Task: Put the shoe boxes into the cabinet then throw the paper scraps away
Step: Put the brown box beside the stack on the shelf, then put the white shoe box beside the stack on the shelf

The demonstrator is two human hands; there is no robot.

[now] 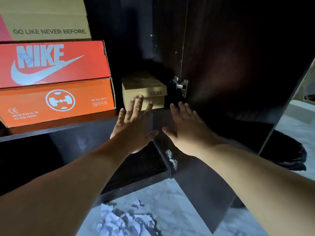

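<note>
Both hands, left point(134, 126) and right point(185, 128), flat, fingers spread, holding nothing, near tan box point(144, 87) on shelf point(71, 132).

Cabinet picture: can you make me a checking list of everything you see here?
Surface: dark cabinet shelf holding boxes; pale floor below.
Job's things: small tan box at the back of the shelf; orange box under the red Nike box, with a tan printed box on top; crumpled paper scraps on the floor.
Clutter: nothing seen.
Hands: left hand and right hand both open with fingers spread, stretched toward the small tan box; contact cannot be told.
Cables: nothing seen.
Surroundings: open cabinet door with a metal hinge; black bag on the right.
</note>
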